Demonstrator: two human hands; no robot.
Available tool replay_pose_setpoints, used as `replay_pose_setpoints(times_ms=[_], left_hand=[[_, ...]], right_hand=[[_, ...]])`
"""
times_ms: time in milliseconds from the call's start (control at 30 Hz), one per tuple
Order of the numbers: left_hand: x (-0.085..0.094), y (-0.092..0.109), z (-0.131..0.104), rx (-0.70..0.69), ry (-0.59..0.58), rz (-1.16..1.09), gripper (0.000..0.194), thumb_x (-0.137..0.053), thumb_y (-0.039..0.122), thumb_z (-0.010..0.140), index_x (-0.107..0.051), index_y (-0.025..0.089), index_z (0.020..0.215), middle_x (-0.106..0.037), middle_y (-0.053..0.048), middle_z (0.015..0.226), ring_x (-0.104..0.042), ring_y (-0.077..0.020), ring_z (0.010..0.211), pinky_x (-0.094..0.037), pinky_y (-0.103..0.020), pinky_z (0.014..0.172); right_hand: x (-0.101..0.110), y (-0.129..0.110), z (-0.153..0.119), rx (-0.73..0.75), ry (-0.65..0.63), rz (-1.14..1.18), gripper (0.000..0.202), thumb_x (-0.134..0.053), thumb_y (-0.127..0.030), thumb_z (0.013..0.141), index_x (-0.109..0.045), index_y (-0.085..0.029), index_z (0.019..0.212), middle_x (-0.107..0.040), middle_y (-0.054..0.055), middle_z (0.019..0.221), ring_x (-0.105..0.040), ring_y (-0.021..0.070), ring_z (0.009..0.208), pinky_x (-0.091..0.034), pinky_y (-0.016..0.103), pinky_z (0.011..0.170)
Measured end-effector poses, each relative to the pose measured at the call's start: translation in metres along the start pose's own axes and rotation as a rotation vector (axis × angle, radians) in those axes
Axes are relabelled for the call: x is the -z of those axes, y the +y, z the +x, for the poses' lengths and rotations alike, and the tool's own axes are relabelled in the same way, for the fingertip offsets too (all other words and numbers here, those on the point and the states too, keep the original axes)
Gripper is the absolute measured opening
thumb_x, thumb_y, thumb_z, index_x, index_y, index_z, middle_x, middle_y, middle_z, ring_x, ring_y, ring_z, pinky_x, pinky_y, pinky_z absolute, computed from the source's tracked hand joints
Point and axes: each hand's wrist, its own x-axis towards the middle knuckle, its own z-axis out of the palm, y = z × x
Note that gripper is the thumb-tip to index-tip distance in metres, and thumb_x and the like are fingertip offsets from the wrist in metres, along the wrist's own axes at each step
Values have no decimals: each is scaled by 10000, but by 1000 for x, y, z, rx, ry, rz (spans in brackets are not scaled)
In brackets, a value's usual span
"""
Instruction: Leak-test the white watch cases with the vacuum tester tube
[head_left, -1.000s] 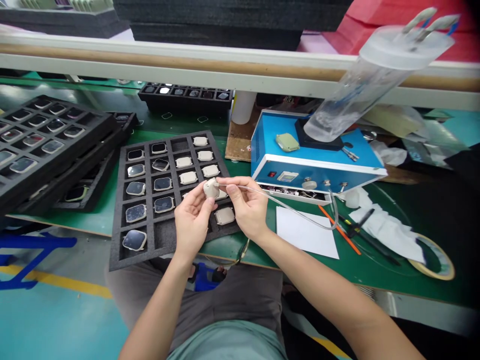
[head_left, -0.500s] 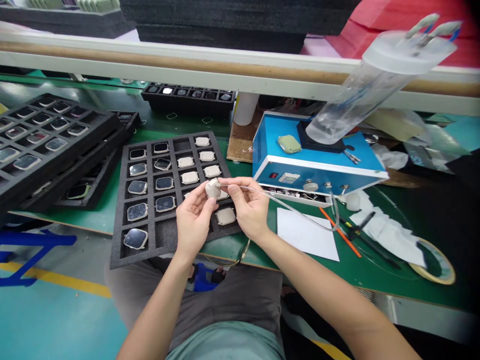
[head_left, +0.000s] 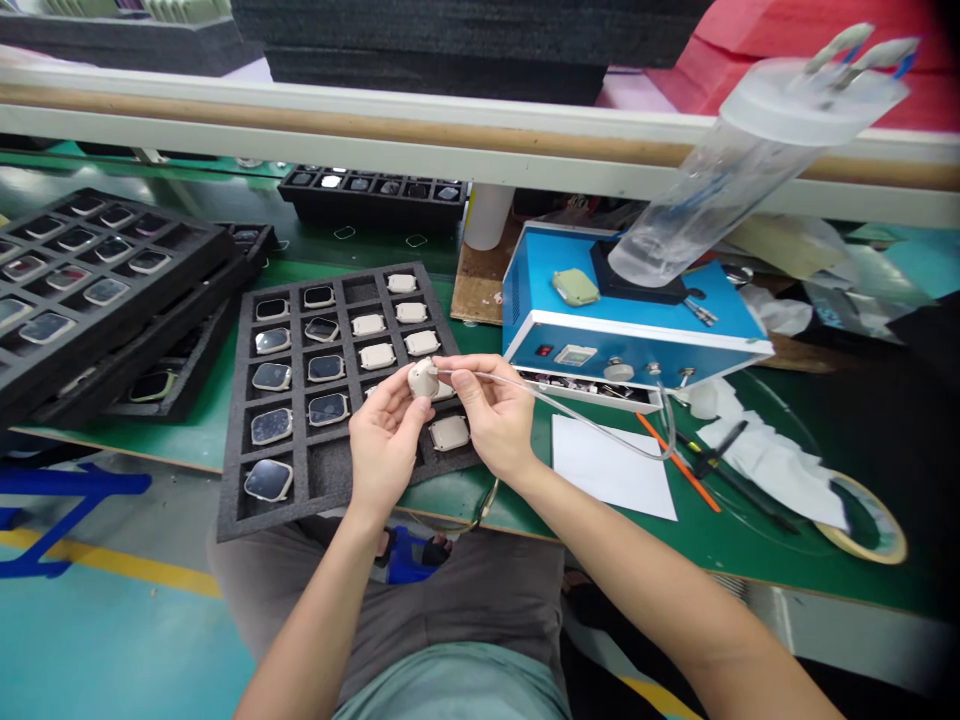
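Observation:
Between the thumb and fingers of my left hand [head_left: 384,440] is a beige smartwatch case [head_left: 423,379], tilted up above a foam tray. My right hand [head_left: 496,418] pinches the end of a thin clear tube [head_left: 600,428] close against the case's side. Fingers hide the tip, so I cannot tell whether it enters the case. Beneath both hands lies the black foam tray [head_left: 330,472], its left columns holding watches with dark screens, its right columns beige cases. The tube runs to a blue control box [head_left: 637,348] on the right.
Stacked foam trays [head_left: 161,290] with watches stand at the left. On the blue box are a greenish watch case [head_left: 576,287] and a tilted clear cylinder [head_left: 757,180]. White paper [head_left: 611,468], an orange stick [head_left: 697,480] and a tape roll [head_left: 892,530] lie rightward. A shelf edge [head_left: 420,145] crosses behind.
The whole view has shifted slightly. Both hands keep nearly the same pose, with the watch case and the tube end still held together.

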Motion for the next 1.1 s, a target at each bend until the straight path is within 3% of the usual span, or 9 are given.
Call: replay_pose_setpoints(times_ms=[633, 1100], left_hand=[[1, 2, 7, -36, 28, 112, 526, -838, 341, 789, -701, 157, 1262, -715, -129, 1261, -721, -231, 1109, -640, -237, 823], [0, 5, 7, -9, 30, 89, 556, -855, 356, 767, -695, 163, 1263, -710, -130, 1272, -710, -229, 1132, -630, -227, 820]], right_hand=[[-5, -1, 13, -74, -11, 102, 310, -758, -483, 857, -700, -190, 941, -773, 72, 1012, -733, 173, 929, -606, 326, 906], [-5, -4, 15, -61, -14, 32, 350, -729, -543, 852, -696, -200, 917, -769, 69, 987, -723, 173, 902, -600, 308, 849]])
